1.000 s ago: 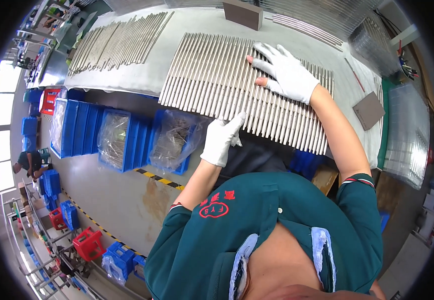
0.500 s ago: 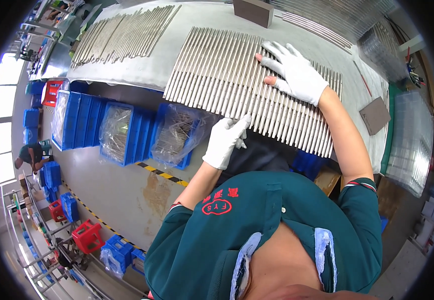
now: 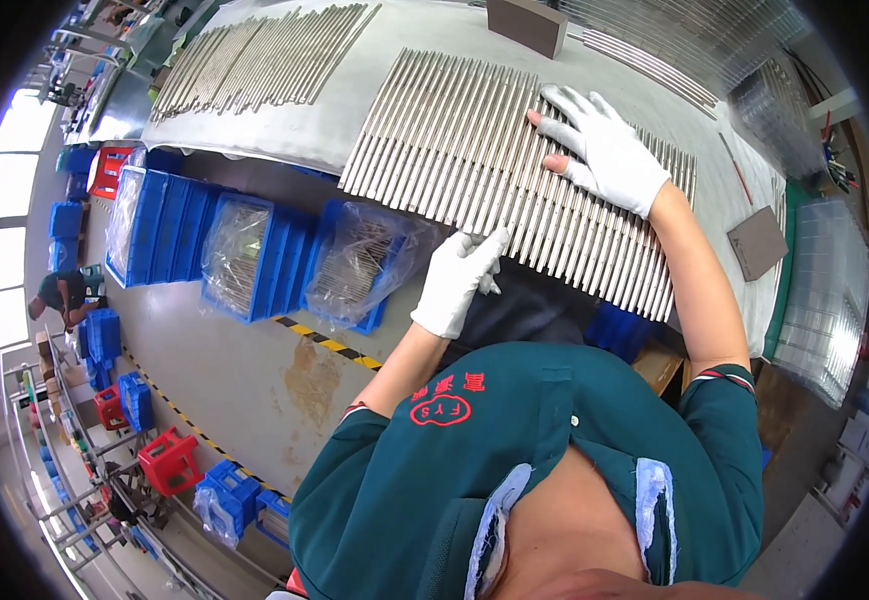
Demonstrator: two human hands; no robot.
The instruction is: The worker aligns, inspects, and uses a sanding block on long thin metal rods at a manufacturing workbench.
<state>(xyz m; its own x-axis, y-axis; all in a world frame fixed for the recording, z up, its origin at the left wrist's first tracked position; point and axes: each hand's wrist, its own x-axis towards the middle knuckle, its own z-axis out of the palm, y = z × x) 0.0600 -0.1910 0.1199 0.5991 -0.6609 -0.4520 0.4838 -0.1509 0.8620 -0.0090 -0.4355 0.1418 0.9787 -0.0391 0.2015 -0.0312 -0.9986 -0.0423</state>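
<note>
A wide row of slim silvery metal rods (image 3: 434, 140) lies side by side on the pale-covered table, their near ends reaching the table's front edge. My right hand (image 3: 609, 155), in a white glove with thumb and forefinger tips bare, rests flat on the rods right of the middle, fingers spread. At the near ends of the rods is my left hand (image 3: 452, 285), also white-gloved. Its fingers are curled, with thumb and forefinger closed at the end of one rod; the exact grip is partly hidden by the glove.
Another batch of rods (image 3: 264, 60) lies at the table's far left. Dark grey blocks stand at the back (image 3: 526, 27) and lie at the right (image 3: 757, 244). Blue crates (image 3: 289, 265) with plastic-lined rods stand left below the table. A person (image 3: 64, 292) sits bent over at far left.
The whole view has shifted slightly, so the table scene sits a little further right. Both hands keep nearly the same places on the rods.
</note>
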